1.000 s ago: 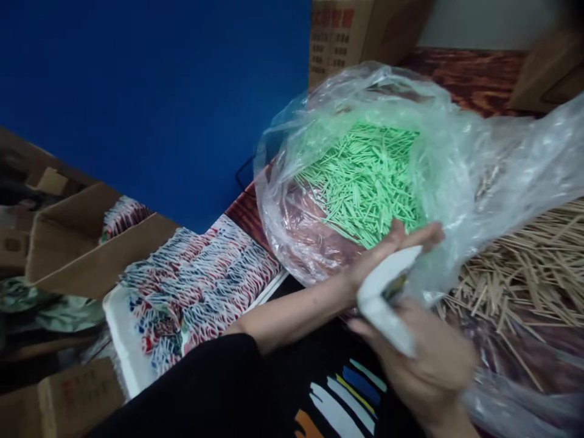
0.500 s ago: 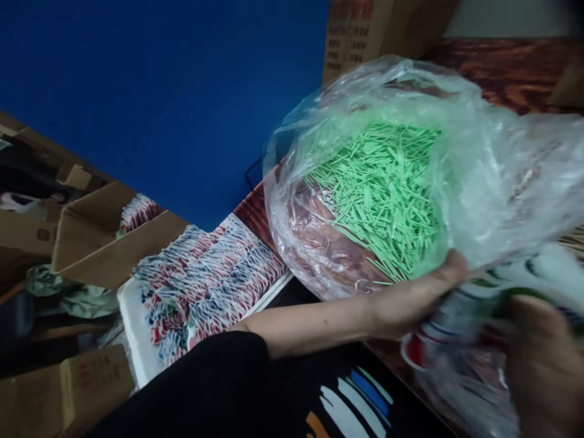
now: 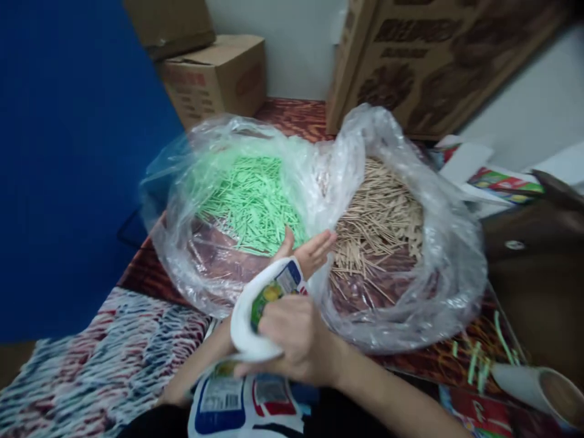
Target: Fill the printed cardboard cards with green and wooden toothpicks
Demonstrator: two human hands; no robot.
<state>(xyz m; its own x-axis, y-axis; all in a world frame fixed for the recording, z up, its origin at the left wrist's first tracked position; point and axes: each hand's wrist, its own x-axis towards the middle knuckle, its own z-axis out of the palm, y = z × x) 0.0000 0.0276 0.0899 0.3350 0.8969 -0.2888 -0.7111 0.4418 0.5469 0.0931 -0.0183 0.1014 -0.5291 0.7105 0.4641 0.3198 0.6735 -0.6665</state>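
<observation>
My right hand is closed around a curled white printed packaging sheet with blue panels and yellow fruit, seen at the lower middle. My left hand is stretched out just behind the sheet, fingers straight, its palm partly hidden by the sheet. It lies between two clear plastic bags, close to the left bag of thin green sticks. To its right is the other bag, holding thin tan sticks. More printed sheet hangs below my right hand.
Rows of stacked printed pieces fill the lower left. Cardboard boxes and a large carton stand behind. A blue panel is at left. A white cup lies at the lower right near loose green sticks.
The view has swung right, bringing the tan sticks into sight. My right hand has come across from the right with the printed sheet to my left hand, whose fingers are now stretched out.
</observation>
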